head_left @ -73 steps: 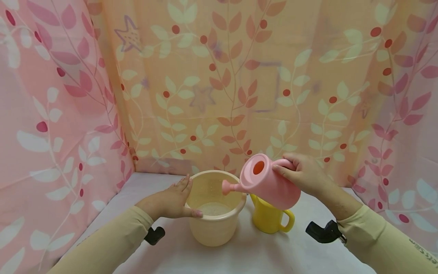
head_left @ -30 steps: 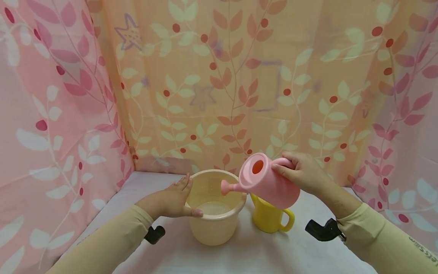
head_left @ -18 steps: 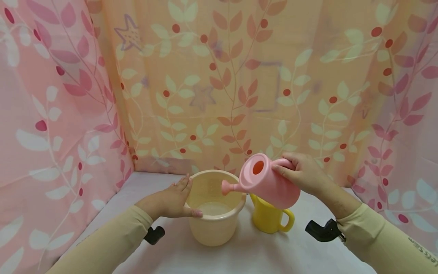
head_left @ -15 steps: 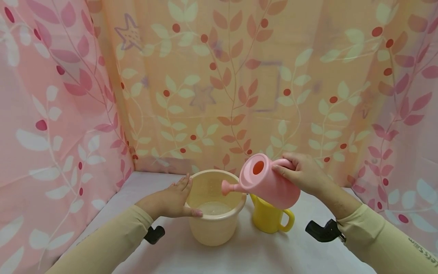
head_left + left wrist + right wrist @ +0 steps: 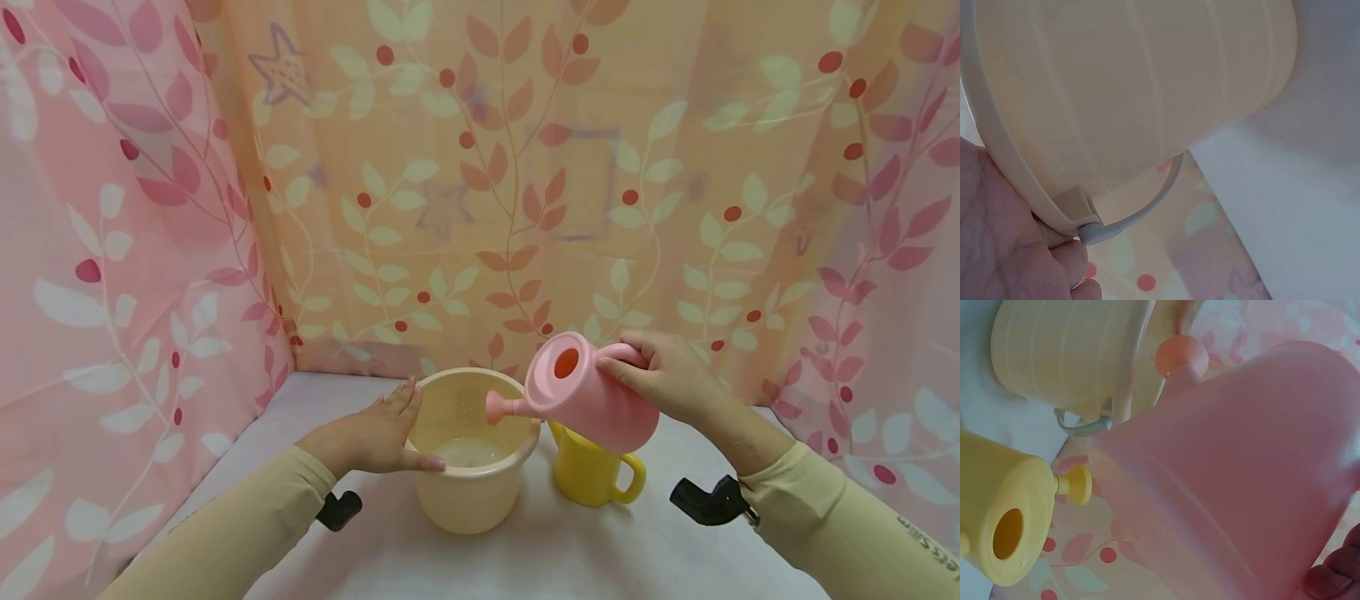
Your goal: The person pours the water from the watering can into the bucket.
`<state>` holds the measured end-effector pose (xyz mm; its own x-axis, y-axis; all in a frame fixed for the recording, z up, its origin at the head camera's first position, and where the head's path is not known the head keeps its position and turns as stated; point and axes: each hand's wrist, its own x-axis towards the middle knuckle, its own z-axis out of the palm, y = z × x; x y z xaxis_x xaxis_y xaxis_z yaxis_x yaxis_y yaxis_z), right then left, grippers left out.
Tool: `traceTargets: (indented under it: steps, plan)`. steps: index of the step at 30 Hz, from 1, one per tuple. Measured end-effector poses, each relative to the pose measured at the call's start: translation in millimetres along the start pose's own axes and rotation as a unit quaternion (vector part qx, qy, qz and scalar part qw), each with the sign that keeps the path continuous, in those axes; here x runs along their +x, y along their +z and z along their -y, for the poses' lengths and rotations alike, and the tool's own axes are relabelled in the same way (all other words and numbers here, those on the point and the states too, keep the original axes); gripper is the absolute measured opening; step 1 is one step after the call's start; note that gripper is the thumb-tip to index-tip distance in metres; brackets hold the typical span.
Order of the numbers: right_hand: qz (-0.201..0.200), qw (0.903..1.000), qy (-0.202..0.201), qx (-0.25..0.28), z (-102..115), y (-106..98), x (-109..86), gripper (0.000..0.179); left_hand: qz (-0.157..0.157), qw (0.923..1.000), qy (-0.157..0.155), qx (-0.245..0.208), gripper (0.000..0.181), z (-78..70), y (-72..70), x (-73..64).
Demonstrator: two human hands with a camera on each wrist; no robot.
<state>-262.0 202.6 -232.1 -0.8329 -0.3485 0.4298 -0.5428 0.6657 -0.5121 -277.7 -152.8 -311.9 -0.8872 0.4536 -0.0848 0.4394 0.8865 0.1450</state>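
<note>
My right hand [image 5: 667, 375] grips the handle of a pink watering can [image 5: 592, 400]. The can is tilted left, its sprinkler head [image 5: 497, 407] over the inside of a cream bucket [image 5: 471, 500]. In the bucket's bottom lies what looks like shallow clear water [image 5: 471, 452]. My left hand [image 5: 367, 437] rests on the bucket's left rim, fingers and thumb spread fairly straight. In the left wrist view the palm [image 5: 1004, 244] lies against the rim, near the grey bail handle [image 5: 1141, 212]. Whether water leaves the spout I cannot tell.
A yellow watering can [image 5: 588, 471] stands on the white tabletop [image 5: 390, 550], right of the bucket and partly behind the pink can. Leaf-patterned curtains [image 5: 450, 167] enclose the back and both sides. Black wrist mounts [image 5: 708, 500] jut from the sleeves.
Both hands, the pink watering can and the bucket keep almost the same positions. The whole view has shifted up very slightly.
</note>
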Motion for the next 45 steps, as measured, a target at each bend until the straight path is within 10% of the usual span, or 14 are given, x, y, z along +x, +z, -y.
traceTargets:
  steps: [45]
  plan:
    - [0.008, 0.9999, 0.005, -0.003, 2.3, 0.7, 1.5, 0.023, 0.004, 1.0000, -0.001, 0.002, 0.120, 1.7, 1.4, 0.7]
